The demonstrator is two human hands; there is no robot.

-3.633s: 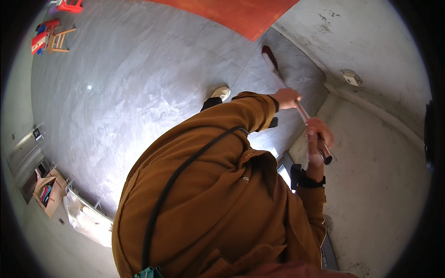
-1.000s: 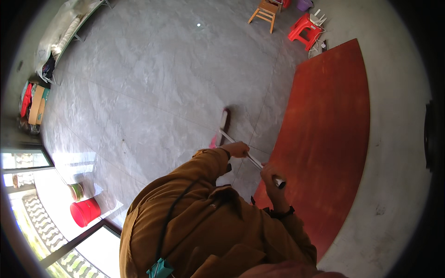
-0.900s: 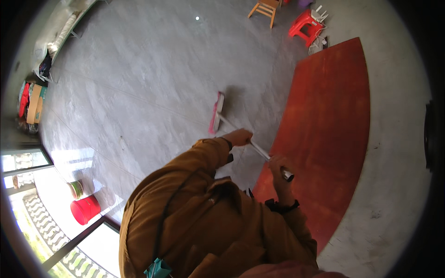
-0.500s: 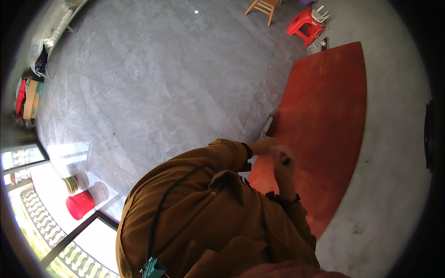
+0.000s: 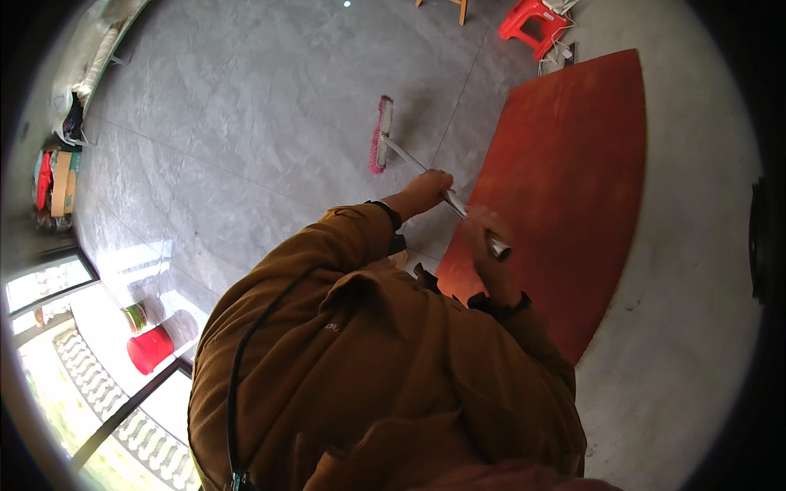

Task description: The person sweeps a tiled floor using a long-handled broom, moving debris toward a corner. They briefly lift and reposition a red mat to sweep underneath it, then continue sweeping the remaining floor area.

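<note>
A floor brush (image 5: 386, 133) with pink bristles and a long pale handle reaches out ahead of me over the grey floor. Its bristles face left; whether they touch the floor I cannot tell. My left hand (image 5: 428, 189) is closed round the handle partway along. Nearer to me, my right hand (image 5: 485, 231), a little blurred, grips the same handle close to its end, which sticks out past the fingers. Both hands are in front of a large red-orange board (image 5: 565, 180) on the right.
A red plastic stool (image 5: 532, 24) with white cables stands at the far right, near part of a wooden chair (image 5: 446, 6). Cardboard boxes (image 5: 61, 184) are by the left side. A red bucket (image 5: 150, 350) stands at the lower left, near a glass door and a balustrade.
The brush head has come into view ahead of me. My left hand has moved forward and left along with the handle. The whole view has shifted slightly.
</note>
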